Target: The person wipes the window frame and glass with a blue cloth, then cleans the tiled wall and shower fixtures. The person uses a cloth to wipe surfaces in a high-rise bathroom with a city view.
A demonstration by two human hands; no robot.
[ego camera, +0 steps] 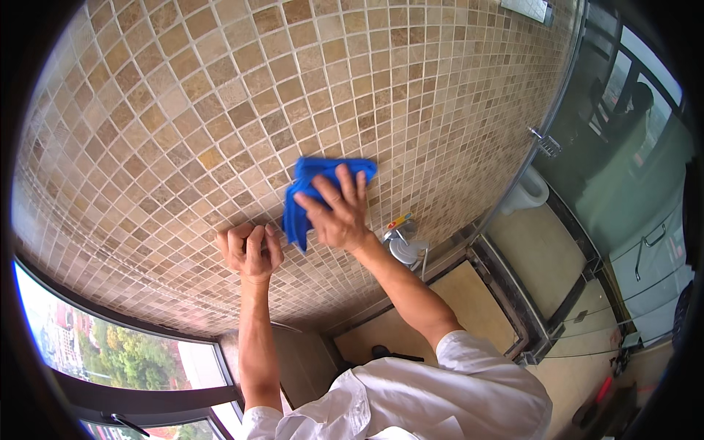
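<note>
A blue cloth (302, 192) lies flat against the mosaic tile wall (220, 110), with its lower end hanging loose. My right hand (338, 209) presses on the cloth with its fingers spread. To the left of the cloth, my left hand (253, 250) is at the wall with curled fingers; whether something small is between its fingertips cannot be told. Below and to the right of my right hand, a chrome shower mixer (404, 247) is mounted on the wall, with a red, yellow and blue marking at its top.
A window (121, 352) with a dark frame is at the lower left. On the right stand a glass panel (599, 181) with a metal hinge (545, 144), a white toilet (528, 191) behind it, and a dark stone sill (503, 297) on the floor. Red-handled items lie at the lower right.
</note>
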